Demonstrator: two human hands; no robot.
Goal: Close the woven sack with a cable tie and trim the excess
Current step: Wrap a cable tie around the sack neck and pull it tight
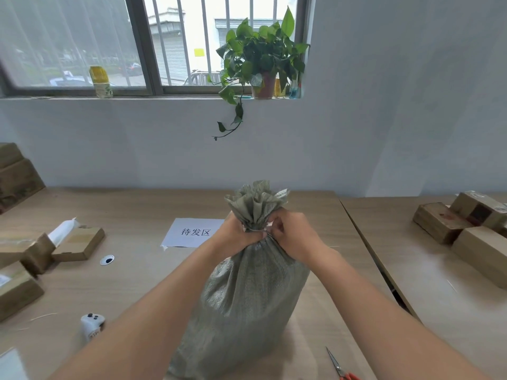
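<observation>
Nearest, scissors [338, 366] with red handles are lying on the wooden table [142, 283], just right of the sack's base, untouched. A small white controller [92, 325] is lying on the left side of the table. The woven sack [247, 294], grey-green and full, is being kept upright at the middle of the table between both forearms. Its neck is being gripped from both sides. The left hand [237, 233] is being kept closed around the gathered fabric on the left of the neck. The right hand [292, 233] is being kept curled against the right of the neck, fingers pinched together at a thin pale band, apparently the cable tie [256, 229], which is being held around the neck; whether the tie is locked cannot be told, since the fingers are covering it. Above the hands, the loose mouth of the sack is fanning out in folds.

Behind the sack, a white sheet of paper [192, 233] with printed characters is lying flat, partly hidden by the left hand. Cardboard boxes [78, 244] are being kept on the left, and more boxes [466, 223] on a second table at the right. Farthest, a potted plant [260, 61] is standing on the sill of a barred window [153, 45], one vine trailing down the wall, and a yellow-topped bottle [101, 82] is standing farther left on the sill.
</observation>
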